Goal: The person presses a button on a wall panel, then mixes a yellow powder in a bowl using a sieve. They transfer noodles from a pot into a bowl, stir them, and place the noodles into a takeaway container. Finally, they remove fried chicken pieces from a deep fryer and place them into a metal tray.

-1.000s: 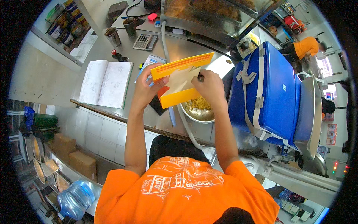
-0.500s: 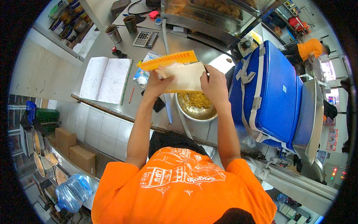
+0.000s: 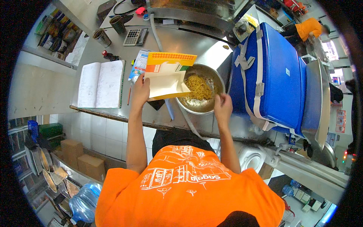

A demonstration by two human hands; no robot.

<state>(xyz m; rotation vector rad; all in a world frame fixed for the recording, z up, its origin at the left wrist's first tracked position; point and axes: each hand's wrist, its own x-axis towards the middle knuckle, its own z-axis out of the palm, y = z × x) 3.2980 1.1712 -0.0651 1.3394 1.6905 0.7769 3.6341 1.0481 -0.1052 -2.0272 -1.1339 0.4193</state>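
A paper food box, white inside with a yellow and orange printed lid standing up, is tilted over the left rim of a round metal bowl. My left hand grips the box by its left side. Yellow noodles lie inside the bowl, partly hidden by the box corner. At the bowl's right rim is my right hand, its fingers curled and slightly blurred; what they hold, if anything, is hidden.
A large blue cooler box with pale straps stands right of the bowl. An open notebook, a calculator and two dark cups are on the metal table's left side. A person in orange works at the far right.
The box has opened out and moved down and left, beside the bowl. My right hand has left the box and come down to the bowl's right rim.
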